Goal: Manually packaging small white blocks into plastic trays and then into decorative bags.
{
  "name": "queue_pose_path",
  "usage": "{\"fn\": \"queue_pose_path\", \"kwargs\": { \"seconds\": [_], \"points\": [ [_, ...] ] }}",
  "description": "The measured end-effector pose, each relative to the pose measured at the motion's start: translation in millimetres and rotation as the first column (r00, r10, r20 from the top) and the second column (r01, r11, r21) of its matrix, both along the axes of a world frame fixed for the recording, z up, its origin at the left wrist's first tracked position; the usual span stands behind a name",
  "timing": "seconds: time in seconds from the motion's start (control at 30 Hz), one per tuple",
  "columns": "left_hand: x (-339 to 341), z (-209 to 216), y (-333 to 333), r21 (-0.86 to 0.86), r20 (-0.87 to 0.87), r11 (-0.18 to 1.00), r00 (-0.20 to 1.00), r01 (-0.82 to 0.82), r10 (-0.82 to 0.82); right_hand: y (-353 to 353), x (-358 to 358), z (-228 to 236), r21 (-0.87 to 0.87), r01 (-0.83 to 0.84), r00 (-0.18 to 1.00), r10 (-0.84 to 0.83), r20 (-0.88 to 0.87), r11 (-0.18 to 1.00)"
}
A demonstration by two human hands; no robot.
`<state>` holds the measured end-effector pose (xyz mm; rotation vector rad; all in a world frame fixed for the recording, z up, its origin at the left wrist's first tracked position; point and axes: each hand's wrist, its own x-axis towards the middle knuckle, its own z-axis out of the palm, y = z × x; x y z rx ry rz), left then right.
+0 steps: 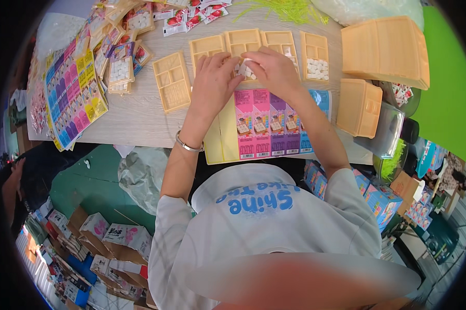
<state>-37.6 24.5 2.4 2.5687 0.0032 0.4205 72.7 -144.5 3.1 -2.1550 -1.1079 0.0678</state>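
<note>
Leaning over the pale wood-grain table (132, 118), the person has both bare hands down at one beige rectangular compartment tray (243, 37), the middle of five in a row; take that tray as the centre of the clock, with twelve at the table's far side. The left hand (212, 80), a silvery metal bangle (188, 143) at its wrist, is half open, its fingers bent and its thumb reaching in toward the small white blocky pieces (247, 70) in the tray's near compartment. The right hand (272, 67) is curled more tightly, its fingertips dipping over the same pieces from the three o'clock side; I can't tell whether either hand actually pinches one. At nine o'clock stands another beige tray (204, 45), and past it, toward eight, a tilted one (172, 82) whose compartments show bare. Close by at three o'clock is a tray partly covered by the right hand (278, 39), and beyond it one with white pieces in its near compartment (314, 44). Further out at three rises a tall stack of nested beige trays (383, 51). Between five and six, just below the hands, lie printed card sheets in pink, purple, blue and yellow (274, 116).
</note>
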Motion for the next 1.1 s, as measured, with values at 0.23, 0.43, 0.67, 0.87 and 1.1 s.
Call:
{"fn": "queue_pose_path", "kwargs": {
  "seconds": [0.23, 0.43, 0.67, 0.87, 1.1],
  "points": [
    [-4, -4, -1, -0.113, -0.002, 0.993, 1.0, -0.019, 0.019, 7, -8, -4, -0.107, 0.056, 0.984, -0.036, 0.175, 0.993],
    [-5, -6, 0, -0.112, 0.008, 0.994, 1.0, -0.007, 0.008, 7, -7, 2, -0.117, 0.032, 0.974, -0.004, 0.226, 0.993],
    [-2, -2, -2, -0.108, 0.004, 0.994, 1.0, -0.011, 0.011, 5, -7, 9, -0.124, 0.029, 0.983, -0.006, 0.182, 0.992],
    [-5, 7, -16, 0.243, 0.075, 0.97, 0.997, -0.002, -0.016, -34, 13, 19, 0.276, 0.348, 0.652, -0.02, -0.758, 0.896],
    [-23, 16, 13, 0.262, 0.061, 0.952, 0.987, -0.157, 0.146, -22, -8, 25, 0.172, 0.472, 0.358, -0.009, -0.934, 0.864]
  ]
}}
